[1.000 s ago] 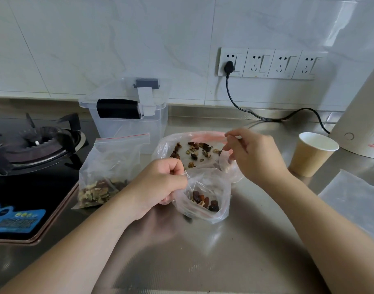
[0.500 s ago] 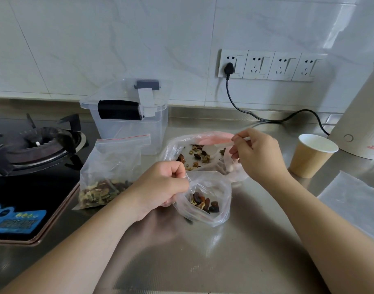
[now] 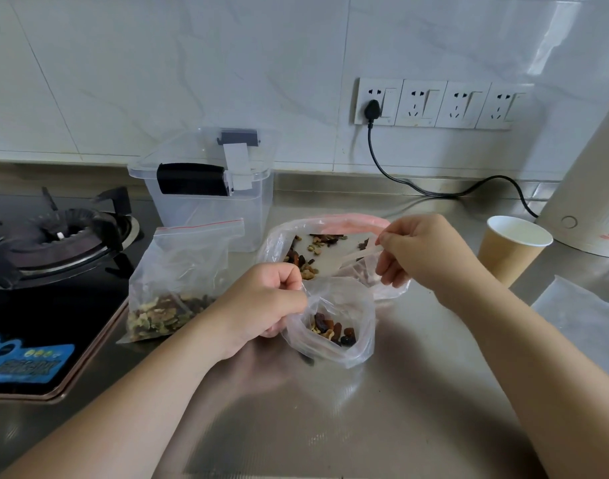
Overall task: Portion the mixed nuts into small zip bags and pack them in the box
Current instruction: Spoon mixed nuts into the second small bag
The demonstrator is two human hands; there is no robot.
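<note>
— Three bags with nuts in them on the steel desk [image 3: 382,409], by my count. Where does each one sit?

— The small zip bag [image 3: 334,319] stands mid-desk, mouth open, with a little heap of mixed nuts [image 3: 332,331] at its bottom. Touching it at the back lies a larger clear bag [image 3: 285,236] with a pink strip along its far rim, nuts scattered inside. Toward the left edge, just beside the gas stove [image 3: 50,243], a sealed bag with a red zip line [image 3: 178,281] leans upright, nuts settled low in it.

— And the hands?

— The left hand [image 3: 261,302] is curled, its grip pinching the near-left rim of the small zip bag. The right hand [image 3: 424,252] is over the larger bag's right side, thumb and fingers pinching a thin pale strip at that bag's mouth; what the strip is, I cannot tell.

— The box?

— A clear plastic box [image 3: 209,195] with a lid and black handle stands toward the back edge, behind the sealed bag, lid on.

— Anything else?

— A paper cup [image 3: 510,250] on the right, upright, near a cream-coloured appliance [image 3: 593,202] at the right edge. A black cable [image 3: 434,191] runs along the back from a wall socket [image 3: 377,102]. A flat sheet of clear plastic [image 3: 586,319] lies at the right edge.
</note>
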